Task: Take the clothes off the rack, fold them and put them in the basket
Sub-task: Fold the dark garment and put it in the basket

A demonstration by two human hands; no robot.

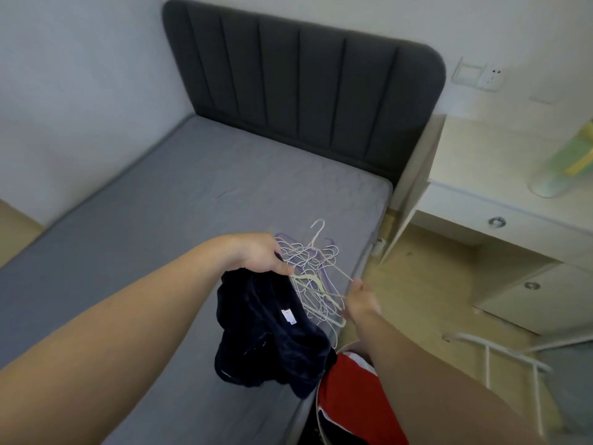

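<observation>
My left hand (256,255) grips a dark navy garment (269,335) by its top edge, and the cloth hangs crumpled over the grey mattress (144,226). My right hand (361,300) pinches a thin wire hanger at the edge of a pile of hangers (316,277) lying near the mattress's right edge. Below my right forearm a red and white garment (349,390) lies in the basket (318,419), of which only part of the rim shows.
A dark padded headboard (305,91) stands at the bed's far end. A cream desk with drawers (500,226) is on the right, with wooden floor between it and the bed. A white drying rack (500,354) stands at the lower right.
</observation>
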